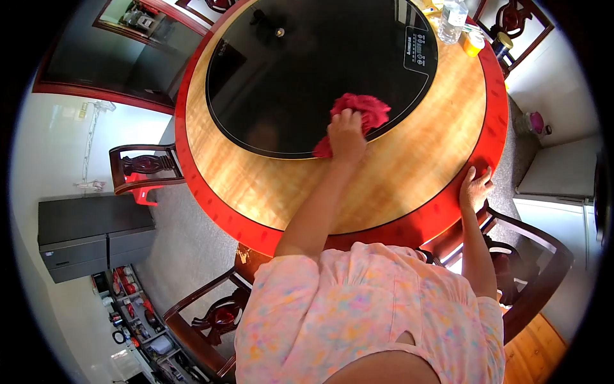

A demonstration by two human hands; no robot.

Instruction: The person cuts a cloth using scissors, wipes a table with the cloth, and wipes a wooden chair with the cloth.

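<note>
My left hand (347, 137) is closed on a crumpled pinkish-red cloth (368, 109). It presses the cloth against the near edge of the black glass turntable (288, 83), which has printed control marks at its right side. Part of the cloth hangs out below and to the left of my fingers. At the right, my right hand (476, 190) rests at the red rim (409, 224) of the round table, fingers apart, with no loose thing in it.
A clear plastic bottle (452, 22), an orange-and-white jar (473, 43) and a dark-lidded jar (502, 43) stand at the far right. Dark wooden chairs (214, 313) surround the table. A grey refrigerator (96, 230) and a cluttered shelf (144, 320) are at the left.
</note>
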